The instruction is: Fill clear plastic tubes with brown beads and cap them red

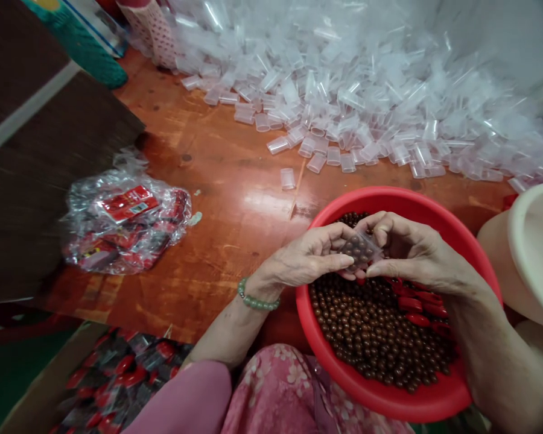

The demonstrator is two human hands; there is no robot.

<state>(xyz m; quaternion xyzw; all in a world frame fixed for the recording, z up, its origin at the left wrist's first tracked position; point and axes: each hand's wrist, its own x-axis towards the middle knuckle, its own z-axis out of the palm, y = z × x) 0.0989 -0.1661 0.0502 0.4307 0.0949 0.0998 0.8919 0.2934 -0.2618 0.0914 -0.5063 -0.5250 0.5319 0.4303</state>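
Note:
Over a red basin [484,271], my left hand [305,256] holds a small clear plastic case [358,250] filled with dark brown beads. The fingers of my right hand [411,250] pinch the right end of the same case. Many loose brown beads [371,331] lie in the basin below. Several red caps [419,304] rest on the beads, partly behind my right hand. A bit of red shows under the case between my hands.
A heap of clear plastic cases [335,102] covers the back of the wooden table [226,223]. A plastic bag of red packets [127,223] sits at left, near cardboard boxes [49,150]. Filled red-capped cases [122,380] lie lower left. A white bucket [516,253] stands right. Another person's sleeves [149,30] show at top left.

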